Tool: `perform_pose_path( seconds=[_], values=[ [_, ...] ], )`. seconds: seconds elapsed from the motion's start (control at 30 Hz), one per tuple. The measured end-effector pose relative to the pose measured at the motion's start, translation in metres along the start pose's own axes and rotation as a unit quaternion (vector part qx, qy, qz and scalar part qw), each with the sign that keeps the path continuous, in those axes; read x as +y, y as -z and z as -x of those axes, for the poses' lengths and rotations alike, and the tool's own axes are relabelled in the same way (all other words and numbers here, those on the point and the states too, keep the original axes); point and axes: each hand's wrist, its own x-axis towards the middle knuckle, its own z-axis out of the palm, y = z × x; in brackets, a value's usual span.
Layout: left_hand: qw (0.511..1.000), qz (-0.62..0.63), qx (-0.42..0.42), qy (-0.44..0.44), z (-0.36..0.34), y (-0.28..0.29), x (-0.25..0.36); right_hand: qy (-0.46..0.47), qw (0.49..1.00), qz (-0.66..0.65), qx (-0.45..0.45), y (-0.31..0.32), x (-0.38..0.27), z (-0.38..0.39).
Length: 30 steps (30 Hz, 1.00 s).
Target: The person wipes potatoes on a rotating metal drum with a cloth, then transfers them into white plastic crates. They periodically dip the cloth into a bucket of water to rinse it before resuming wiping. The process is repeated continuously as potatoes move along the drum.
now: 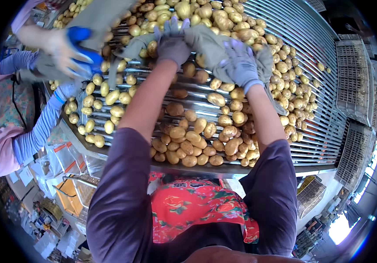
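A crumpled grey-green cloth (206, 44) lies over the potatoes (188, 144) on the metal roller table (313, 57). My left hand (174, 47), in a grey glove with purple fingertips, reaches to the cloth's left part, fingers stretched forward and apart. Flat on the cloth's right part rests my right hand (241, 65), gloved the same way, its fingers spread. Potatoes surround both hands, some yellow and smooth, others brown with soil. Part of the cloth hangs down to the right of my right wrist.
At the left, a co-worker's blurred hand (67, 50) is beside something blue and a grey cloth (100, 19). Another gloved hand with a blue striped sleeve (41, 127) is at the table's left edge. Plastic crates (353, 81) stand along the right side.
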Motion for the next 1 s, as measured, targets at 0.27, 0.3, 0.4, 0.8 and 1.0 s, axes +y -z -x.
perform_pose_path(
  seconds=[0.27,0.3,0.4,0.8,1.0],
  values=[
    [0.961,0.153,-0.116,-0.198,0.154,0.091,-0.035,0.152,0.967,-0.176,-0.105,0.008,-0.08,0.128],
    [0.966,0.176,-0.042,-0.183,0.143,0.063,-0.057,0.184,0.972,-0.066,-0.13,0.003,-0.094,0.096],
    [0.985,0.146,-0.073,-0.06,0.08,0.015,-0.079,0.155,0.968,0.182,-0.08,-0.028,-0.094,-0.016],
    [0.91,0.181,-0.217,-0.305,0.308,0.111,-0.035,0.151,0.971,-0.15,-0.106,0.038,-0.136,0.226],
    [0.983,0.115,-0.103,-0.098,0.14,0.053,-0.014,0.042,0.999,-0.02,-0.013,-0.008,-0.105,0.057]
  ],
)
